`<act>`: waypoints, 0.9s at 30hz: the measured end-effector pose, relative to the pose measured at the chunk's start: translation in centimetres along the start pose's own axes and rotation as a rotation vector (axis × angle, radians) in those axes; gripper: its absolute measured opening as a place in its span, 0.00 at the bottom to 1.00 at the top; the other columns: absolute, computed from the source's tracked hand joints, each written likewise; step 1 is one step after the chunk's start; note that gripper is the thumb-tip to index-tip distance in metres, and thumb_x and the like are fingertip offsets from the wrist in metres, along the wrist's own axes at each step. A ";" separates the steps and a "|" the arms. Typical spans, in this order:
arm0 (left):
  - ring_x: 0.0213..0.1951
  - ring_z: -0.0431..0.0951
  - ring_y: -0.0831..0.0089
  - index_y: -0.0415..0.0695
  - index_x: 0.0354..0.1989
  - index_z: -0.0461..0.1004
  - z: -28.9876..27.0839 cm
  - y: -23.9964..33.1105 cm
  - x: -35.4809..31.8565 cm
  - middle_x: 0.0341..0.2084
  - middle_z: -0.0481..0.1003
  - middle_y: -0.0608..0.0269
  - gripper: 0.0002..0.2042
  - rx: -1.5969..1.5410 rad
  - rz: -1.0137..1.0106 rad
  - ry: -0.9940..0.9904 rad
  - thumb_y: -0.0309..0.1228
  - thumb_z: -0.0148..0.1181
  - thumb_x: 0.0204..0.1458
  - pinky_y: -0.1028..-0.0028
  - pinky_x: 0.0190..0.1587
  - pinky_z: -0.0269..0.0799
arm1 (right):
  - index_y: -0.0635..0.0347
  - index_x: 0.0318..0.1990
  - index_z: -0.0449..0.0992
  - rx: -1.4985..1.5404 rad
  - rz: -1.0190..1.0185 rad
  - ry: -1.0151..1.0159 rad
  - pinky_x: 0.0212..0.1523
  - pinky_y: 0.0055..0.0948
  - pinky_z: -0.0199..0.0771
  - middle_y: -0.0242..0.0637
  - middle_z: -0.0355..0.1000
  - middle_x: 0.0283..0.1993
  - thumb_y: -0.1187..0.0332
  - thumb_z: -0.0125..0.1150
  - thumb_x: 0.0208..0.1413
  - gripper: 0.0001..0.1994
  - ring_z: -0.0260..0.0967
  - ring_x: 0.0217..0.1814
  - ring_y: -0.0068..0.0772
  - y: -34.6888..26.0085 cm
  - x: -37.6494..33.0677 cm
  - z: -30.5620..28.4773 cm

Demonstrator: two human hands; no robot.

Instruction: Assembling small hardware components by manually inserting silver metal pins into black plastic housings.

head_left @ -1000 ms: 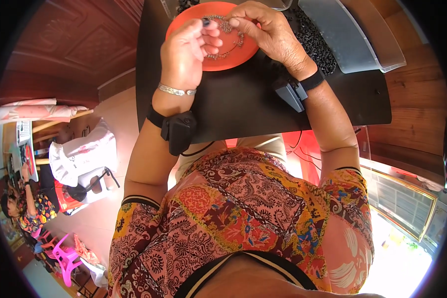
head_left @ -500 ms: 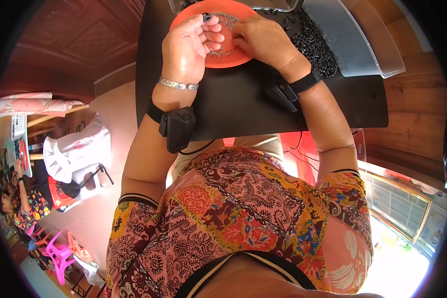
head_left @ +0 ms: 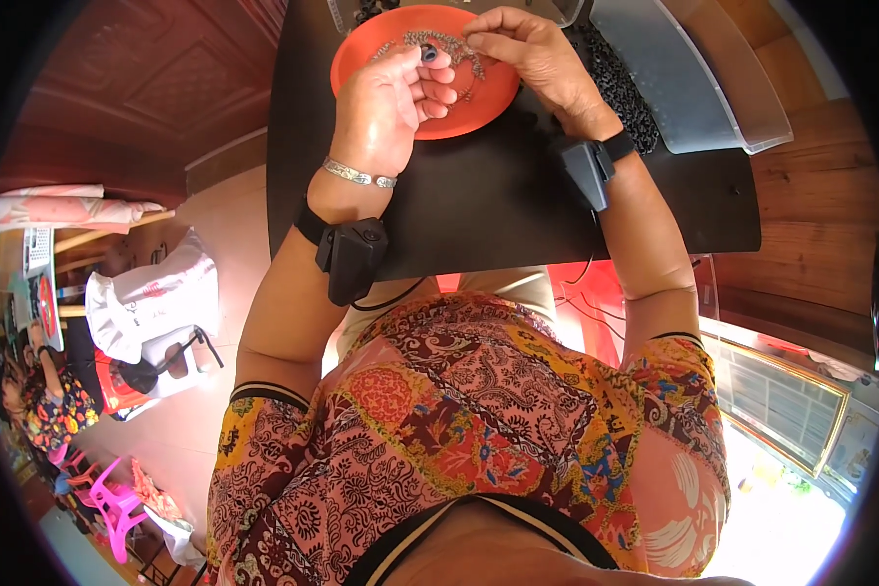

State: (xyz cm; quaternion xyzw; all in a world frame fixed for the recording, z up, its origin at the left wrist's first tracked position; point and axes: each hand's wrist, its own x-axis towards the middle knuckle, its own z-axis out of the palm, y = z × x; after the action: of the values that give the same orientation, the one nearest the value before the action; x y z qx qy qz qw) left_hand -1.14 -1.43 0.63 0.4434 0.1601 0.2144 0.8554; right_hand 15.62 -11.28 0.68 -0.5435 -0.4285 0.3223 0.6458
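Observation:
An orange round plate (head_left: 479, 93) sits on a black table (head_left: 479, 205) at the top of the view. A string of small dark beads (head_left: 439, 41) lies across the plate. My left hand (head_left: 396, 103) hovers over the plate's left side and pinches a dark round bead at its fingertips. My right hand (head_left: 532, 54) rests on the plate's right rim, its fingers closed on the end of the bead string. Both wrists carry black strapped devices; the left wrist also has a silver bracelet.
A clear plastic tray (head_left: 684, 78) with dark beads (head_left: 620, 88) beside it stands right of the plate. Wooden wall panels surround the table. At far left are a white bag (head_left: 151, 303), pink plastic chairs (head_left: 112, 498) and a seated person (head_left: 44, 400).
Both hands stay over the plate. My left hand has turned slightly and now shows a bead at its fingertips; my right hand has shifted a little along the bead string.

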 end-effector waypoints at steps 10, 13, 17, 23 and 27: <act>0.29 0.74 0.72 0.37 0.36 0.74 0.5 -1.0 -0.4 0.30 0.75 0.60 0.13 -0.023 -0.070 -0.118 0.34 0.47 0.57 0.74 0.33 0.68 | 0.62 0.40 0.76 -0.007 -0.083 0.008 0.47 0.20 0.68 0.28 0.74 0.36 0.73 0.59 0.55 0.06 0.69 0.39 0.17 -1.1 -1.5 1.5; 0.29 0.74 0.72 0.38 0.37 0.74 0.5 -1.0 -0.3 0.31 0.75 0.61 0.12 -0.027 -0.085 -0.122 0.34 0.47 0.57 0.74 0.33 0.68 | 0.62 0.40 0.76 0.006 -0.096 -0.026 0.47 0.20 0.68 0.28 0.74 0.35 0.73 0.58 0.56 0.06 0.69 0.40 0.17 -1.2 -1.5 1.4; 0.29 0.74 0.72 0.38 0.37 0.74 0.4 -1.0 -0.4 0.30 0.75 0.61 0.12 -0.037 -0.066 -0.130 0.34 0.48 0.57 0.74 0.34 0.68 | 0.61 0.40 0.77 -0.034 -0.095 -0.040 0.47 0.20 0.68 0.28 0.74 0.35 0.73 0.58 0.56 0.06 0.69 0.40 0.17 -1.5 -1.8 1.6; 0.29 0.74 0.71 0.39 0.36 0.73 0.4 -1.0 -0.3 0.30 0.75 0.61 0.11 -0.044 -0.065 -0.124 0.34 0.47 0.57 0.74 0.33 0.68 | 0.62 0.42 0.78 -0.175 -0.189 -0.037 0.39 0.19 0.72 0.27 0.75 0.30 0.70 0.58 0.57 0.08 0.70 0.33 0.14 -1.5 -1.9 2.0; 0.28 0.74 0.71 0.39 0.35 0.72 0.4 -1.1 -0.3 0.29 0.75 0.61 0.11 -0.027 -0.057 -0.096 0.34 0.48 0.57 0.73 0.32 0.68 | 0.61 0.42 0.78 -0.252 -0.267 -0.040 0.38 0.18 0.72 0.28 0.75 0.31 0.71 0.58 0.57 0.08 0.70 0.32 0.14 -1.0 -1.7 2.0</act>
State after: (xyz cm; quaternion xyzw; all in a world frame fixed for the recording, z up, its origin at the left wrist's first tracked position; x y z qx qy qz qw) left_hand -0.92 -2.45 -0.07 0.4367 0.1286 0.1705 0.8739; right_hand 13.09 -12.09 1.37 -0.5517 -0.5465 0.1881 0.6013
